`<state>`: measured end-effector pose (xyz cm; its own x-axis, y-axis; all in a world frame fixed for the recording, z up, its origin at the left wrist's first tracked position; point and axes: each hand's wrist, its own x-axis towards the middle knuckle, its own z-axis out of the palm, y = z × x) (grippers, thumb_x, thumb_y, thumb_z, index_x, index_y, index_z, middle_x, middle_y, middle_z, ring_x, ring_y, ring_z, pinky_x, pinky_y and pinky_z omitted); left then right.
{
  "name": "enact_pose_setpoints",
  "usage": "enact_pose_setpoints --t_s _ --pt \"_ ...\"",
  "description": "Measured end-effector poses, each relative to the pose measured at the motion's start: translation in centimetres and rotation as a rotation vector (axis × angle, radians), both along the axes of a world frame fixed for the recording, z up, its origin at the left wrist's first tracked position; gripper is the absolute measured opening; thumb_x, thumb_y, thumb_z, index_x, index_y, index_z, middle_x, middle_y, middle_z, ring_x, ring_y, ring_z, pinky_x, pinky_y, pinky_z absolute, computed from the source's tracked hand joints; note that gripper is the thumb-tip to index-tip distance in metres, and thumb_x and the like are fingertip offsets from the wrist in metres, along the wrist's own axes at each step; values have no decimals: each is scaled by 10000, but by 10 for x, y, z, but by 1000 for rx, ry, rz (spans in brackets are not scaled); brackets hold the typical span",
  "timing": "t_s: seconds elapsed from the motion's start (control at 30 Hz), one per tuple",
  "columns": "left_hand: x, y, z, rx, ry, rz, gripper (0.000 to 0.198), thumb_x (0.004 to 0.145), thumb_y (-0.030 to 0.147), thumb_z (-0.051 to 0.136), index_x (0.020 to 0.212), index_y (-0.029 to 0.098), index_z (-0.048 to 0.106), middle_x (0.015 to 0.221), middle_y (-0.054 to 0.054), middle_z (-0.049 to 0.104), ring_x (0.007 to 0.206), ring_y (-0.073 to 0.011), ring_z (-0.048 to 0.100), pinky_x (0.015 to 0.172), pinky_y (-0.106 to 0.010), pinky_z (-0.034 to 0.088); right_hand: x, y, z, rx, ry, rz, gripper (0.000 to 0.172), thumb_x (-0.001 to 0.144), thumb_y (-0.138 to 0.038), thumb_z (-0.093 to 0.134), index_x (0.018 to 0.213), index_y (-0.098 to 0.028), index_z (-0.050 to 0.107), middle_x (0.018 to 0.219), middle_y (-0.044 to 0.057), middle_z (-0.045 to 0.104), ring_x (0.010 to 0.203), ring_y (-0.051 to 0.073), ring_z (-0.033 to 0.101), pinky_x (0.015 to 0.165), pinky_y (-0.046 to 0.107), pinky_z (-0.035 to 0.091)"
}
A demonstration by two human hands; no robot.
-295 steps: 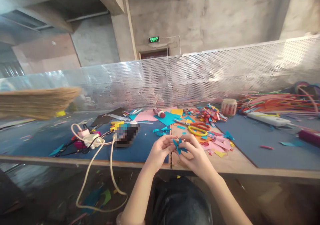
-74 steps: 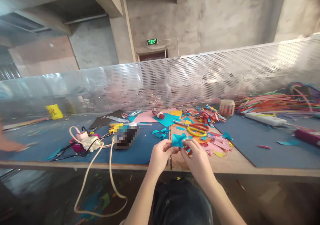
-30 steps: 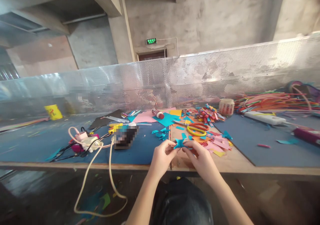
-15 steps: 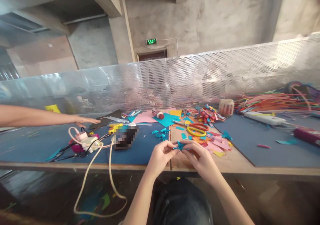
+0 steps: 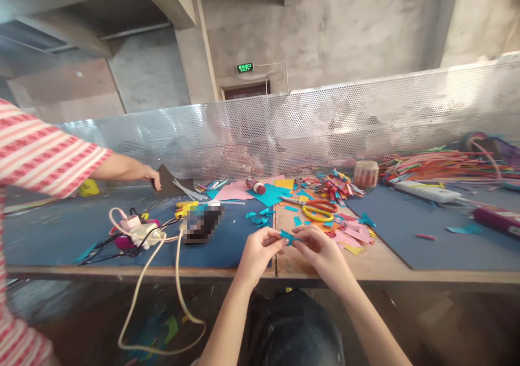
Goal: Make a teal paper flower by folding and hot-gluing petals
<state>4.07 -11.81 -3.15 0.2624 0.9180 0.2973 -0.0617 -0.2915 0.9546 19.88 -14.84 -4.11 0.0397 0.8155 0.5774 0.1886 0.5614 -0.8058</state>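
Between the fingertips of my left hand (image 5: 262, 249) and my right hand (image 5: 319, 249) is a small folded piece of blue paper (image 5: 286, 236). Both hands pinch it just above the table's front edge. Fingers cover part of its outline. Beyond my hands lie several small blue folded paper pieces (image 5: 262, 216). Scissors with yellow handles (image 5: 317, 214) and another pair with orange-red handles (image 5: 325, 206) rest on paper scraps (image 5: 352, 231) to the right.
A co-worker's hand (image 5: 156, 178) grips dark paper (image 5: 169, 182) at the left. A glue bottle (image 5: 255, 184) lies on coloured sheets. A power strip with cables (image 5: 146, 234) sits left, its cord hanging off the table. A jar (image 5: 366, 174) and a white power strip (image 5: 426, 191) stand right.
The co-worker has come further into view at the left and now lifts the dark paper by its edge. The blue paper between my fingers has turned slightly; my hands have barely moved.
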Motion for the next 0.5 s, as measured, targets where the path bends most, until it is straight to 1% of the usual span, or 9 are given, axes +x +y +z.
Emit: enact_pose_setpoints --t_s 0.1,0.2,0.37,0.5 --pt "1 0 1 -19 11 12 224 669 310 701 752 128 601 687 -12 637 625 -135 594 587 -243 492 0 2 2 -64 46 36 197 747 -376 631 756 -180 615 917 70 640 830 191 618 754 304 501" --pt "1 1 0 -19 22 18 224 669 313 701 750 129 601 686 -12 642 599 -126 591 575 -233 483 -1 2 6 -124 66 42 246 719 -414 644 754 -172 612 850 58 648 751 181 618 703 295 503" --pt "1 2 -1 5 34 35 232 672 333 693 749 134 603 678 -15 643 575 -129 590 560 -237 478 -1 2 7 -175 77 24 281 691 -441 656 771 -175 613 808 54 664 755 195 628 697 302 501" --pt "2 2 -1 21 41 40 227 674 334 690 744 136 605 678 -16 645 579 -131 591 544 -232 472 0 3 5 -187 96 33 274 686 -424 664 776 -170 614 774 52 668 748 199 633 695 310 503"
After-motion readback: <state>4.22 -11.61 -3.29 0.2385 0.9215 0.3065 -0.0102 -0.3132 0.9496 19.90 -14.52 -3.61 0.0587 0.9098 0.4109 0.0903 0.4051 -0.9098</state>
